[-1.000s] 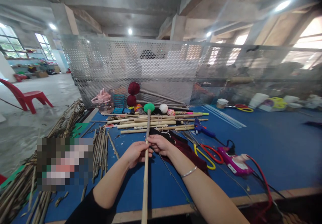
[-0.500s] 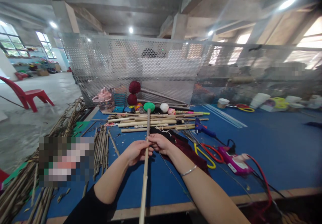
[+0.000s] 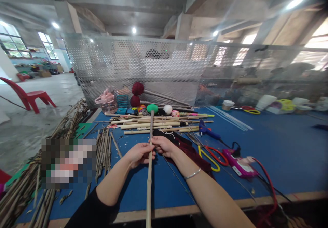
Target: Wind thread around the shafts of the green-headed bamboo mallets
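Observation:
A long pale bamboo stick points away from me above the blue table. Its upper part looks wrapped in greyish material, and a green ball shows at the far end. My left hand grips the stick from the left, thumb on top. From the right, my right hand pinches it slightly higher, at the edge of the greyish part. Just behind my right hand lies dark maroon and black fabric on the table.
Scissors with yellow and red handles, a blue glue gun and a purple power strip lie right. Bamboo sticks, a white ball and maroon-headed sticks lie behind. Twigs are left; a perforated metal screen stands behind.
The stick's near end swings slightly left, then back to the right. Both hands keep their grip at nearly the same spot, and the whole view shifts a little.

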Action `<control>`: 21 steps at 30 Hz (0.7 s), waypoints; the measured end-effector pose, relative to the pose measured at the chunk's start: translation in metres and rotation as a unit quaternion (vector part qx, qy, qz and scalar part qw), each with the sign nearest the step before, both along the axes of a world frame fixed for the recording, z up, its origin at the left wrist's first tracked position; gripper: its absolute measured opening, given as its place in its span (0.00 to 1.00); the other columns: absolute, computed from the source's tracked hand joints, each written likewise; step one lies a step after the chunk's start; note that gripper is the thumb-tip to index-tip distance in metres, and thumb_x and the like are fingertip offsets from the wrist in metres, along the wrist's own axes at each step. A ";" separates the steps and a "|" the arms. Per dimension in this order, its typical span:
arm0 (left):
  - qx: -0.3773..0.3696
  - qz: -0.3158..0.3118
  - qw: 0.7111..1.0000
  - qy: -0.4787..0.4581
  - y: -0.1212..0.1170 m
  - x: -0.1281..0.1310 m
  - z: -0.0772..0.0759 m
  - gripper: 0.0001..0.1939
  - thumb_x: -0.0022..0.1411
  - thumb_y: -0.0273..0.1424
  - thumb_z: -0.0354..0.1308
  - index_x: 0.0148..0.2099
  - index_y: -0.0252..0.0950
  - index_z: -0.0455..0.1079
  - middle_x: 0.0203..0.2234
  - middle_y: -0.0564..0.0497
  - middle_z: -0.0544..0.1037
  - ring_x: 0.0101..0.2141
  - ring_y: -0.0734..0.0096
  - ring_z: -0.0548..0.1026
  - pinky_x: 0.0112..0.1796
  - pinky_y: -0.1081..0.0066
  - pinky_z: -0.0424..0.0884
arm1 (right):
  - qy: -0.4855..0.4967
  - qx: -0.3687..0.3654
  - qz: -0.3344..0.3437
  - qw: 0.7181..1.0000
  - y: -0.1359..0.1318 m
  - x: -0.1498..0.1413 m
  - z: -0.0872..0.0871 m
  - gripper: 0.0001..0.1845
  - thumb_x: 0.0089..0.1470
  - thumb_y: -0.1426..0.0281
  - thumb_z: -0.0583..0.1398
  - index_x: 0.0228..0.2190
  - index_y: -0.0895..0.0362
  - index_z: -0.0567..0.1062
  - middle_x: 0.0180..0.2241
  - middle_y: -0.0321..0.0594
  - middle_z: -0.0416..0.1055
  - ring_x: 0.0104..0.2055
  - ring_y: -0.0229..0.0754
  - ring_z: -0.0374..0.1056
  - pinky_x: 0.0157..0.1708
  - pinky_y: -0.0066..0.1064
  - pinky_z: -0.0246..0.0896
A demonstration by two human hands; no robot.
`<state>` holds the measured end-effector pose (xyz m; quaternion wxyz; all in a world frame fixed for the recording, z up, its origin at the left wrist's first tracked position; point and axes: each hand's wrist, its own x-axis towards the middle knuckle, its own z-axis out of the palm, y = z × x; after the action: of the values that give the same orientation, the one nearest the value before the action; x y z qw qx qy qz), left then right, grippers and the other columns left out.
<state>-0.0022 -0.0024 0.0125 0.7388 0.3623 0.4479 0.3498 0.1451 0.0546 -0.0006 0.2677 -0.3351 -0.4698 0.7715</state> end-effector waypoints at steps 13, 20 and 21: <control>0.004 -0.015 1.000 0.006 -0.002 0.001 0.003 0.17 0.44 0.36 0.63 0.34 0.31 0.67 0.26 0.47 0.75 0.24 0.75 0.73 0.22 0.78 0.66 | 0.000 -0.011 -0.008 1.000 -0.002 -0.001 0.003 0.18 0.39 0.61 0.63 0.29 0.61 0.66 0.10 0.24 0.53 0.10 0.23 0.36 0.11 0.20 0.24; 0.100 0.048 0.990 0.092 0.001 0.001 -0.003 0.18 0.41 0.40 0.64 0.27 0.31 0.64 0.16 0.52 0.71 0.15 0.81 0.65 0.18 0.80 0.61 | 0.011 -0.030 -0.012 0.999 0.001 0.000 0.002 0.16 0.41 0.63 0.62 0.30 0.60 0.66 0.10 0.20 0.43 0.11 0.24 0.33 0.11 0.19 0.23; 0.095 0.042 0.992 0.072 0.000 0.001 -0.001 0.17 0.42 0.39 0.63 0.27 0.31 0.64 0.18 0.51 0.72 0.16 0.81 0.67 0.20 0.80 0.62 | 0.029 -0.037 0.004 0.999 0.002 0.003 0.002 0.16 0.42 0.63 0.61 0.31 0.60 0.66 0.11 0.20 0.43 0.11 0.24 0.32 0.11 0.19 0.24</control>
<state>-0.0008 -0.0022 0.0112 0.6516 0.4354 0.4796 0.3948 0.1477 0.0566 0.0016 0.2657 -0.3203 -0.4347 0.7986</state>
